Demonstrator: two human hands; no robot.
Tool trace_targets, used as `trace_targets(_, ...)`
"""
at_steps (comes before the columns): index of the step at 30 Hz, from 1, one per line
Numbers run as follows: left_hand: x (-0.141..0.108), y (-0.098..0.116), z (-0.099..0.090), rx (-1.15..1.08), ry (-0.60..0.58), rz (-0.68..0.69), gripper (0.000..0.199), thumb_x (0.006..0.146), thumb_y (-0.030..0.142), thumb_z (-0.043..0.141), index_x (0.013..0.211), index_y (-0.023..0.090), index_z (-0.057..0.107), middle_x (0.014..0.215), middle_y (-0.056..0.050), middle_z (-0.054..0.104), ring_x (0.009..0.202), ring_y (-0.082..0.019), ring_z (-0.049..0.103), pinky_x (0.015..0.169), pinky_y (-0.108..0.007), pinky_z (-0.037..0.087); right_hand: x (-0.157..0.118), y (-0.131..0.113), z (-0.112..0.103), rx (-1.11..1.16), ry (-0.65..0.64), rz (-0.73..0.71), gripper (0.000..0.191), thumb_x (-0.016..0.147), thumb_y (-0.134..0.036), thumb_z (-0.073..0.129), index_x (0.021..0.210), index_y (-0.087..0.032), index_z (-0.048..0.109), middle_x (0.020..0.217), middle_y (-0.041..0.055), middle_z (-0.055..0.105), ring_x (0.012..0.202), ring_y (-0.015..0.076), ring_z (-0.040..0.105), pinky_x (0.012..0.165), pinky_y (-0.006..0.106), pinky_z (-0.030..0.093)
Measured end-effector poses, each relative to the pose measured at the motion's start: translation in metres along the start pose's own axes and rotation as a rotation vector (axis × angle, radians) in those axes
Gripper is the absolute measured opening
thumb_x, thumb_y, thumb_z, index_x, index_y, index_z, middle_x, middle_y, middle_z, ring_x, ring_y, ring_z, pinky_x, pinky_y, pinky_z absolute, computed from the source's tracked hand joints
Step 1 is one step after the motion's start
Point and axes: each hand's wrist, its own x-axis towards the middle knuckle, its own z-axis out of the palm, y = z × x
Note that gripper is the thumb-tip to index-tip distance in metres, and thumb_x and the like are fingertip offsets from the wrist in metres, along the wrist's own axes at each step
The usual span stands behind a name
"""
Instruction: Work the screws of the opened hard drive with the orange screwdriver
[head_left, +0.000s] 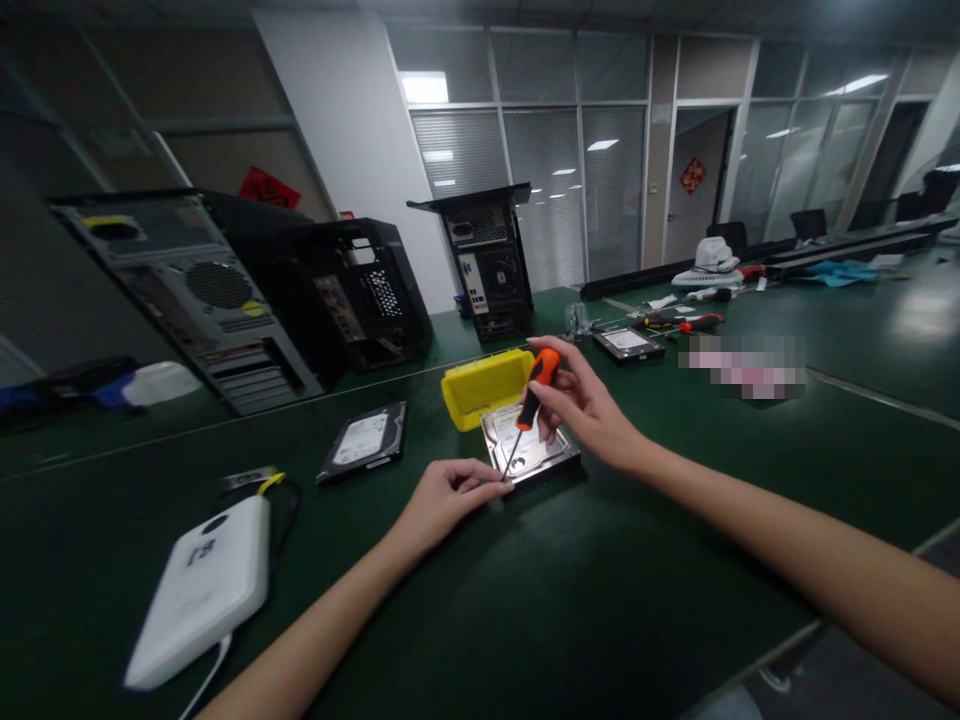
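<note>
Table (622, 610), box (480, 388), drive (541, 457), screwdriver (530, 402)

The yellow box sits behind the drive on the table. My right hand (590, 412) grips the screwdriver; my left hand (444, 500) meets its tip at the drive's near-left corner, whether pinching I can't tell.

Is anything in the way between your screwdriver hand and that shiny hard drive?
Nothing visible blocks it. From the right hand, the screwdriver slants down to the hard drive. The left hand is close to its tip, and the yellow container stands behind the drive.
</note>
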Motion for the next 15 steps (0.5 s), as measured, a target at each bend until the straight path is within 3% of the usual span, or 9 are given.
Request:
trace_targets(8,0.0001,-0.0076,0.0014,-0.077,-0.030,-0.017,0.031,0.070,0.042,0.071,0.083,0.014,0.075,0.075,-0.004,0.067,0.067,-0.016,0.055,0.063,-0.026,0.042,-0.0025,-0.0043,0.0003,0.037,-0.053,0.071,0.064,0.088,-0.041,0.052,0.144,-0.034,0.020,0.108,0.0056,0.059,0.064,0.0108,0.061,0.054,0.026,0.053)
trace_targets(15,-0.0020,-0.0058,0.0032,-0.089,-0.062,-0.028,0.026,0.071,0.039,0.071,0.079,0.015,0.075,0.082,-0.006,0.072,0.076,-0.019,0.060,0.067,-0.026,0.044,-0.0070,-0.0075,0.0083,0.020,-0.008,0.027,0.065,0.086,-0.034,0.056,0.143,-0.035,0.025,0.100,0.0045,0.057,0.065,0.0128,0.060,0.055,0.030,0.056)
